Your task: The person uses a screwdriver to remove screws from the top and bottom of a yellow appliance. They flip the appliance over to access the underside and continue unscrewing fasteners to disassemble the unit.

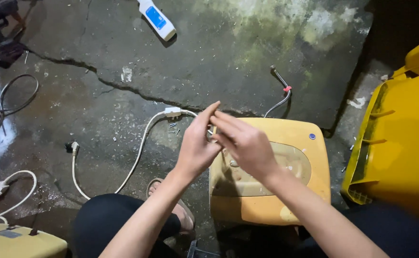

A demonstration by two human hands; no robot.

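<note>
Head view: a yellowed appliance housing (267, 167) is laid flat on the cracked floor (123, 71), under both hands. The left hand (196, 145) and right hand (247, 143) are brought together, fingers half-curled; anything pinched is hidden. Loose screws (172, 128) lie beside.

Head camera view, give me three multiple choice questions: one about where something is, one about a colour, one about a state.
1. Where is the white and blue bottle?
A. on the floor at the top of the view
B. inside the bin
C. in the left hand

2. What colour is the big bin at right?
A. green
B. yellow
C. red

3. How are the left hand and right hand placed?
A. far apart
B. flat on the floor
C. fingertips meeting above the yellowed appliance casing

Answers: 1 A, it lies on the concrete; 2 B, its walls are yellow; 3 C, the fingers come together over the casing.
</note>
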